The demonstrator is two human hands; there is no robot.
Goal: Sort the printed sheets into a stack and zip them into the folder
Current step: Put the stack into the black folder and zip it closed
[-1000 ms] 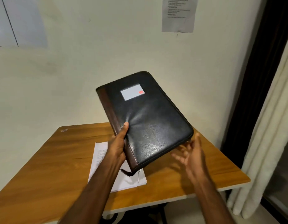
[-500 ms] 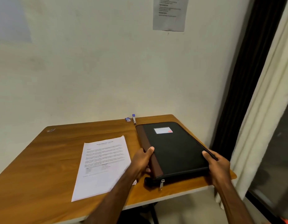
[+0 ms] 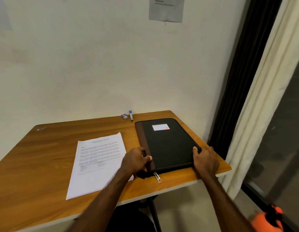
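Wooden and warm-toned, the table (image 3: 45, 156) stands against a pale wall, and nearest its front edge the zipper pull (image 3: 158, 177) of the folder trails loose onto the wood. Just behind it, the left hand (image 3: 135, 160) curls round the folder's brown spine, thumb on top, while the right hand (image 3: 205, 159) grips the opposite long edge, its fingers (image 3: 194, 149) hooked over the rim. Between them the folder (image 3: 169, 144) lies flat and closed on the right half of the table. Just left of it sits the stack of printed sheets (image 3: 98, 163), squared and face up, its near corner hidden by the left forearm. Farther back, by the wall, are a small stapler (image 3: 131, 115) and a little box (image 3: 124, 116) (staples, probably). The risk I judge likeliest: the left forearm hovers over the sheets, so dragging it while opening the folder could skew the stack.
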